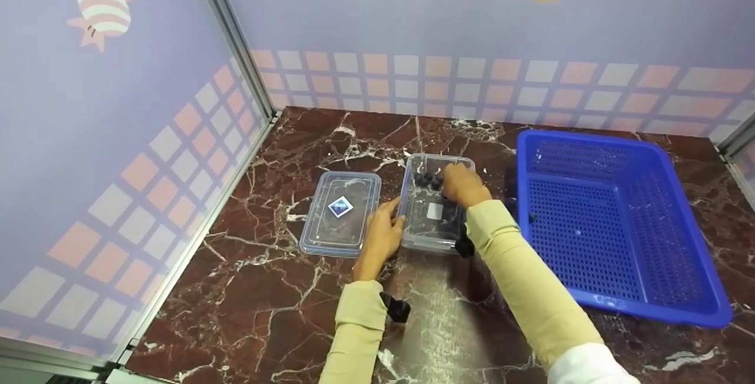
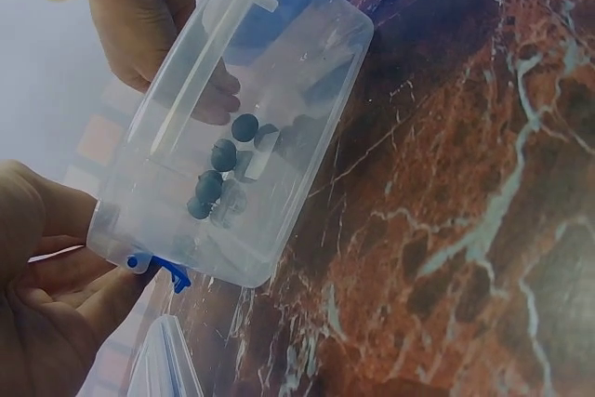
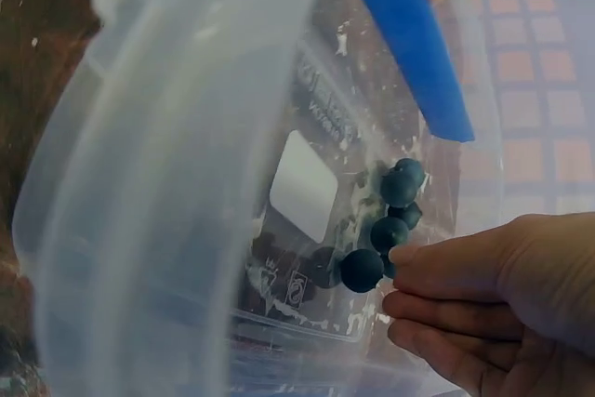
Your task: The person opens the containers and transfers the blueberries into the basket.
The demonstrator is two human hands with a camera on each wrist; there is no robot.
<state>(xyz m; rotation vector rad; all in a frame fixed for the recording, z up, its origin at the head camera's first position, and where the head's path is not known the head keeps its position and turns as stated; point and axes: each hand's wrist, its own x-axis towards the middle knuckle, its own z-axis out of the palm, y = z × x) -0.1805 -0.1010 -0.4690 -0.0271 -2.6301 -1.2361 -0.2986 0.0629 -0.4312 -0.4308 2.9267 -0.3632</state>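
A clear plastic box (image 1: 417,225) stands without a lid on the table, a white label on its base. Several dark round blueberries (image 2: 223,155) lie grouped at its far end. My left hand (image 1: 384,232) grips the box's left side, thumb and fingers on either side of the wall beside a blue clip (image 2: 172,273). Reaching down inside the box is my right hand (image 3: 474,295). Its thumb tip touches or nearly touches the blueberries (image 3: 362,271), and its other fingers are loosely extended below. No blueberry is plainly pinched between them.
Left of the box lies a clear lid (image 1: 324,225) with a blue diamond sticker. A large blue perforated basket (image 1: 590,242) stands to the right, a small dark thing (image 1: 532,217) near its left wall. Patterned panels (image 1: 436,30) enclose the marbled table (image 1: 265,295).
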